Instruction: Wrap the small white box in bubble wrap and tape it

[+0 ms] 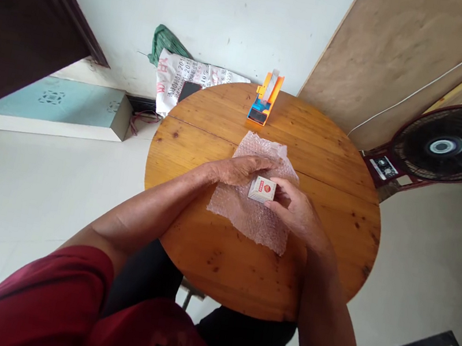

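A small pale carton (262, 189) over a spread sheet of bubble wrap (256, 221).
The carton is a squat, boxy shape, its upper face turned to view with a red block of print beside a round red emblem; a near side shows too, its lettering too small to read, and whether its base touches the sheet cannot be told. The bubble wrap, clear with a faint pinkish tint, lies unfolded and slantwise on the tabletop (209, 257), slightly rumpled, its edges uneven, reaching out beyond the carton at its far and near ends.
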{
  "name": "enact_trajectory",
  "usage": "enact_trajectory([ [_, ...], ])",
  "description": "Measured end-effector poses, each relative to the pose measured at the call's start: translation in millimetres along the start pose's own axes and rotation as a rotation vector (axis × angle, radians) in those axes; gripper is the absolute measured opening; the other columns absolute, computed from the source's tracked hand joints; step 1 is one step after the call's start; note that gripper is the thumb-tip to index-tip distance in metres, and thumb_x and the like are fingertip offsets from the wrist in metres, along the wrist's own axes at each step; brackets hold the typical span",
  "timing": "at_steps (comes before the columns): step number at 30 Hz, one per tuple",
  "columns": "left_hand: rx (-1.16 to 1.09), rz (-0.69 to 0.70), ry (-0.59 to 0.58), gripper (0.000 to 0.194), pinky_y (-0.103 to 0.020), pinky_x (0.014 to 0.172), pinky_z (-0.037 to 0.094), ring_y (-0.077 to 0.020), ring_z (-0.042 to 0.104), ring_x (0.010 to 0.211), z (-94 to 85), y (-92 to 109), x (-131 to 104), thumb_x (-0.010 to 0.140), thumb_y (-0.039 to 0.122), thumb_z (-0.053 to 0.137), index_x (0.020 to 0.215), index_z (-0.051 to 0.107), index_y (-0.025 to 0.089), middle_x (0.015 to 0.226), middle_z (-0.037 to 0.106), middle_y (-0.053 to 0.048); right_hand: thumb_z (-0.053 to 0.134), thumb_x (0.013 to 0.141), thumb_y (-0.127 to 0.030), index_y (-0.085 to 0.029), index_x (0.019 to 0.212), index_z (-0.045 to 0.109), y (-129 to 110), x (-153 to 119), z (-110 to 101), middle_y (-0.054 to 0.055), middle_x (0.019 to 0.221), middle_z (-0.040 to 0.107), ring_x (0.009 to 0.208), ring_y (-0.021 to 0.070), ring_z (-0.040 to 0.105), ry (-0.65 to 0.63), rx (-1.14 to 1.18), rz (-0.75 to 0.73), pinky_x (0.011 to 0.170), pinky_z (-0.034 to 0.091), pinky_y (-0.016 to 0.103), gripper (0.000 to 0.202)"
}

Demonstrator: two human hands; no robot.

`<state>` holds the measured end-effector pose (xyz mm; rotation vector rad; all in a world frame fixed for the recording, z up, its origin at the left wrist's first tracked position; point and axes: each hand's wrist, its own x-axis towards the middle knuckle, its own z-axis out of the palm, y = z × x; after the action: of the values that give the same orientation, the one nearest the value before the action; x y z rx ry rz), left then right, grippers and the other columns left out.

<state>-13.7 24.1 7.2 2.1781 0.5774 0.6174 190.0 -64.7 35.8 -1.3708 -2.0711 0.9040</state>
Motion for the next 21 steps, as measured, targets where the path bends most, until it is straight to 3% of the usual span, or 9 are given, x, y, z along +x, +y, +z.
enact_trajectory([
  [3, -0.024, 0.012, -0.002, 0.051, -0.034, 0.112, 0.042, -0.0182, 0.054, 0.131, 1.5, -3.1, 1.0, 0.086, 0.005, 0.049, 0.133, 0.057, 0.023, 0.136, 0.062, -0.006, 0.065, 0.081, -0.025, -0.027, 0.125, 0.060, 2.1, -0.3, -0.1, 0.004, 0.114, 0.071, 0.102, 0.0269, 0.069, -0.009, -0.012, 0.012, 0.092, 0.055, 0.044, 0.045],
  [9, -0.027, 0.034, -0.030, 0.051, -0.037, 0.113, 0.042, -0.0198, 0.056, 0.129, -0.3, 0.7, 0.8, 0.086, 0.005, 0.047, 0.133, 0.057, 0.022, 0.136, 0.062, -0.007, 0.066, 0.080, -0.027, -0.026, 0.130, 0.059, 5.2, -0.3, 1.3, 0.006, 0.122, 0.069, 0.106, 0.0279, 0.067, 0.036, -0.093, 0.011, 0.095, 0.053, 0.046, 0.050],
  [15, -0.003, 0.012, -0.009, 0.058, -0.037, 0.115, 0.040, -0.0189, 0.053, 0.132, 0.6, -1.3, -0.4, 0.082, -0.001, 0.046, 0.134, 0.056, 0.024, 0.139, 0.061, -0.006, 0.066, 0.079, -0.027, -0.025, 0.120, 0.063, -1.4, -0.1, 0.8, 0.003, 0.108, 0.072, 0.097, 0.0256, 0.068, 0.011, -0.079, 0.028, 0.088, 0.054, 0.042, 0.041],
  [21, 0.006, 0.037, -0.036, 0.056, -0.036, 0.113, 0.041, -0.0184, 0.055, 0.130, 0.5, -2.0, 0.0, 0.080, -0.001, 0.044, 0.130, 0.057, 0.020, 0.137, 0.061, -0.008, 0.067, 0.078, -0.026, -0.027, 0.124, 0.062, -1.2, 0.5, 2.3, 0.004, 0.116, 0.070, 0.102, 0.0270, 0.067, 0.021, -0.073, 0.038, 0.093, 0.054, 0.044, 0.046],
])
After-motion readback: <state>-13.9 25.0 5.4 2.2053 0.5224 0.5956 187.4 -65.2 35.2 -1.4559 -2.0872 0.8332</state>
